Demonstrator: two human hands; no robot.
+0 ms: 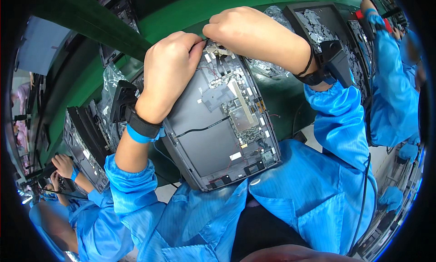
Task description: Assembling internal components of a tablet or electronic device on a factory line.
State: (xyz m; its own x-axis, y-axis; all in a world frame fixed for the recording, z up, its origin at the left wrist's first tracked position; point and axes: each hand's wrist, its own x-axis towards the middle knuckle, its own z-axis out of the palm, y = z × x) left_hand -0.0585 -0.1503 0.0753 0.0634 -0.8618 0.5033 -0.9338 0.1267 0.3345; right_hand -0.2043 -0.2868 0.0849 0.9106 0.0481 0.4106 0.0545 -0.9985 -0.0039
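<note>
An opened tablet-like device (200,139) is tilted in front of me, its near edge against my blue smock. Its dark grey housing shows a bare circuit board (243,119), thin wires and a black cable (202,127) across the middle. My left hand (172,64) is closed at the far left corner, thumb and forefinger pinched at the edge. Beside it, my right hand (234,26) is curled shut over the far edge, its fingertips close to the left thumb. Whatever the fingertips grip there is hidden.
A dark tray of small metal parts (318,25) stands at the far right, clear plastic bags (270,69) beside it. More housings (86,144) stand stacked on the left of the green bench (181,12). Co-workers in blue (395,98) sit on both sides. A green beam (100,23) crosses the upper left.
</note>
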